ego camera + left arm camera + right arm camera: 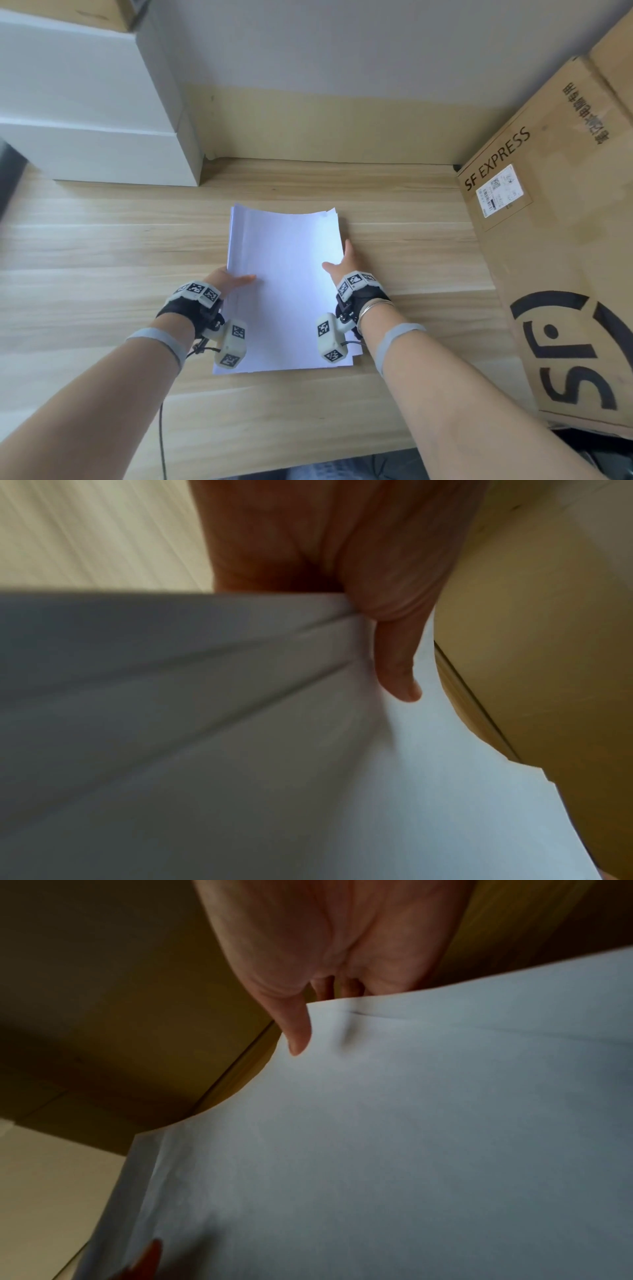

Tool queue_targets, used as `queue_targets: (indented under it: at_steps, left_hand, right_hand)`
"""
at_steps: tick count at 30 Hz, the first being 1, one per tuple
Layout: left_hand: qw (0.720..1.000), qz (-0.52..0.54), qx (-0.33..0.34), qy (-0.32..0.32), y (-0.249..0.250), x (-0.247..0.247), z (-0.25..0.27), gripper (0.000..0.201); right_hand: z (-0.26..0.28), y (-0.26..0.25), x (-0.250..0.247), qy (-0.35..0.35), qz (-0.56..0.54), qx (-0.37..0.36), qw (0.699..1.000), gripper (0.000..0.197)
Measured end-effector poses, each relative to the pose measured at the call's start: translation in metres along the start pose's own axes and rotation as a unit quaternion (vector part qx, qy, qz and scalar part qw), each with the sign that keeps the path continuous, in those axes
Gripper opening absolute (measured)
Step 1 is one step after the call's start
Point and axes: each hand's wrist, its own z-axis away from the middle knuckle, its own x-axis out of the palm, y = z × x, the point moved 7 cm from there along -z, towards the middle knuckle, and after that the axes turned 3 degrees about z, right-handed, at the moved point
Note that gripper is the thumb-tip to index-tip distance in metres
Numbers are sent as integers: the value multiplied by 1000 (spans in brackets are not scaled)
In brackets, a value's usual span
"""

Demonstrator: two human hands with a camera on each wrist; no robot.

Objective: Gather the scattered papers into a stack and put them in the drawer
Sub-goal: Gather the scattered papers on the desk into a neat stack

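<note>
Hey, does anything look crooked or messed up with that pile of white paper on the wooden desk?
Slightly. The stack of white paper sheets isn't squared: sheet edges fan out along its left side and far corners, and the far end bows. The left hand and right hand pinch its sides. No tears or spills show.
</note>
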Motion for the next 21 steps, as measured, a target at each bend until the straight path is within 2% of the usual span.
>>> queue_targets:
  at_steps: [2,5,7,10,12,14,16,17,21]
  left_hand:
    - [999,27,5,-25,-1,5,-7,55]
    - [998,50,2,-27,-7,7,-22,53]
    - [998,55,4,-15,-2,7,-16,52]
    - [996,89,17,-22,7,5,-14,47]
    - [994,106,36,-19,15,0,-16,54]
    - [990,125,63,-10,19,-7,-35,76]
    - [985,144,89,-6,38,-15,-26,95]
    - [984,149,102,-4,52,-20,-9,89]
    - [976,161,149,16,93,-33,29,25]
  right_hand:
    - [0,0,7,-11,33,-5,999,88]
    - [0,2,10,-17,103,-15,994,90]
    - [-1,4,6,-14,97,-13,995,90]
    - [-9,8,-11,19,17,7,1000,90]
    - [-12,5,-22,32,-58,4,998,79]
    - [-13,-4,-35,48,-118,-23,992,56]
    - [-7,-18,-52,68,-156,-54,984,40]
    - [-5,-26,-60,76,-172,-72,979,37]
    - [13,-58,-94,101,-237,-141,956,36]
